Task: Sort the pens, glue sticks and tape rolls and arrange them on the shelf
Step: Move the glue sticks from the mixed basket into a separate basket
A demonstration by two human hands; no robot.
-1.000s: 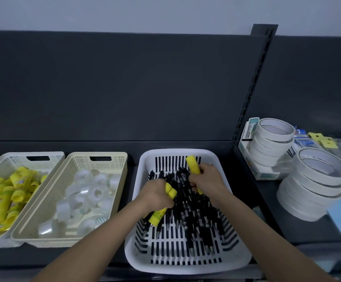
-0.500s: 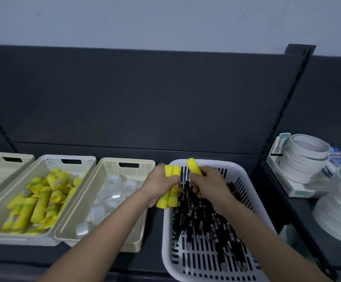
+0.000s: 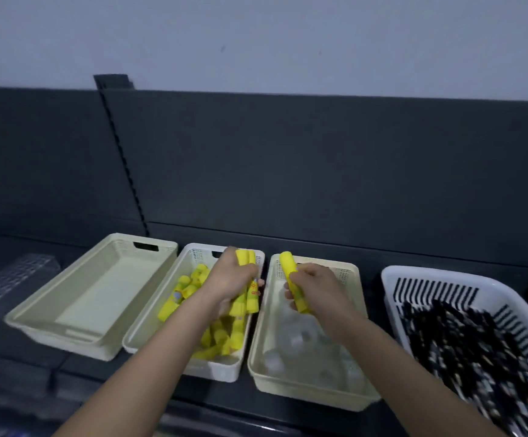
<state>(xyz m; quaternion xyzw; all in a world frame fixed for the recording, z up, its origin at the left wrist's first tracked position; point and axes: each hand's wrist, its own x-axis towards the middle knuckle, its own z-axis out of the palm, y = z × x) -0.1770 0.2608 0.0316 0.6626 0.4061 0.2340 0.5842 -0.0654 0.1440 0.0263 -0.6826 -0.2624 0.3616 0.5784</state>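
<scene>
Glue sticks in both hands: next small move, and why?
Likely open the left hand and drop its glue sticks into the glue tray, since it hangs right over that tray, which holds more of the same. The right hand grips one stick over the tape tray, so it would have to shift left first.

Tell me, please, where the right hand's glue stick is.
Head view, centre: the right hand holds the glue stick over the tape-roll tray, right of the glue-stick tray.
</scene>
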